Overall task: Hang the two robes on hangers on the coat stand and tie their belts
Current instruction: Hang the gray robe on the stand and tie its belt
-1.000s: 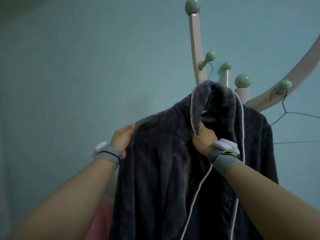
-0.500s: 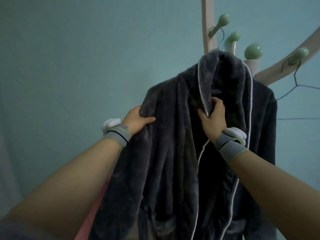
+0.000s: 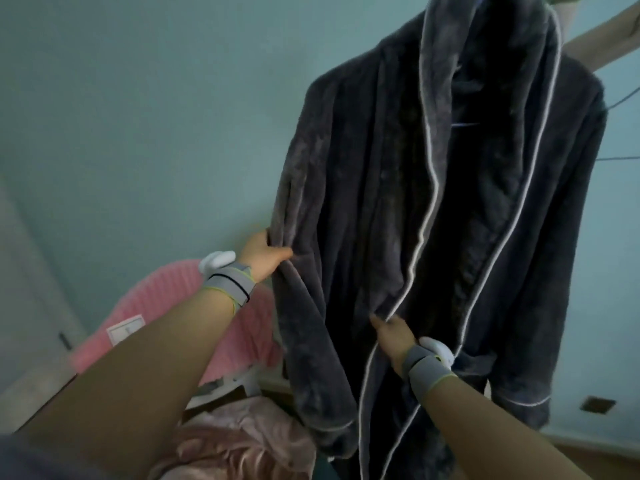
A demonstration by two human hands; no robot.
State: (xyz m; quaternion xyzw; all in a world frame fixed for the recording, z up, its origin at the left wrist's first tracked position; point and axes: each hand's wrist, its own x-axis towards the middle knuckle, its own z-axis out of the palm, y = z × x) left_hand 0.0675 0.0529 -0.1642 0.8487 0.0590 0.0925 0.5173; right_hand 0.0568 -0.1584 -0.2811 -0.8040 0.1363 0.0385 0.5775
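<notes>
A dark grey plush robe with white piping hangs from the coat stand, whose pale wooden arm shows at the top right. My left hand grips the robe's left sleeve at its outer edge. Lower down, my right hand pinches the piped front edge near waist height. A pink satin robe lies bunched below, at the bottom middle. A thin wire hanger shows at the right edge behind the grey robe. The grey robe's own hanger is hidden, and no belt is visible.
A pink ribbed cloth drapes over something low on the left, above a white piece of furniture. The pale blue wall stands close behind the stand. A floor strip and a dark vent show at the lower right.
Both hands slid down the grey robe, the left from shoulder to sleeve, the right from collar to waist. My view tipped downward, so the stand's pegs left the frame and the pink robe appeared.
</notes>
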